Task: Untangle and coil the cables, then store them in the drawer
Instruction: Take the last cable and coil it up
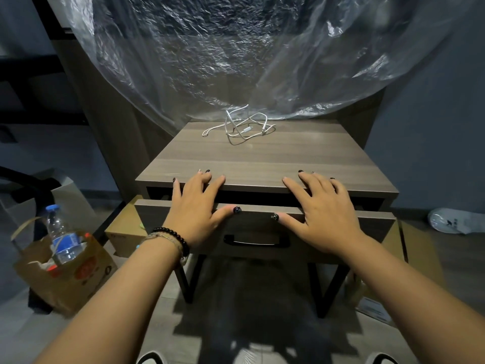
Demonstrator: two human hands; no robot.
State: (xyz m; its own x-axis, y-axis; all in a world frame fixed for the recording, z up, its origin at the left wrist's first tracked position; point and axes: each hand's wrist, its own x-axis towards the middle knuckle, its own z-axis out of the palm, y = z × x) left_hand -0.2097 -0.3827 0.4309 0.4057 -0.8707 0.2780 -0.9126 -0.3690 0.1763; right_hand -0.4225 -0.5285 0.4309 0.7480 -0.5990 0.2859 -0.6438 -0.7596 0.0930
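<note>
Two hands lie flat on the near edge of the desk, fingers straight and spread, holding nothing: the left hand and the right hand rest their fingers on the top while both thumbs reach down to the upper edge of the drawer. That drawer stands slightly pulled out, and its inside is hidden in shadow, so its contents cannot be told. White cables lie in a loose tangle at the far side of the desk top, well apart from the hands and just in front of a crinkled plastic sheet. On the floor to the left, a brown paper bag holds a clear water bottle with a blue cap and blue label; the orange print on the bag is too blurred to read. Far right on the floor lies a white bag with a dark mark that cannot be read.
</note>
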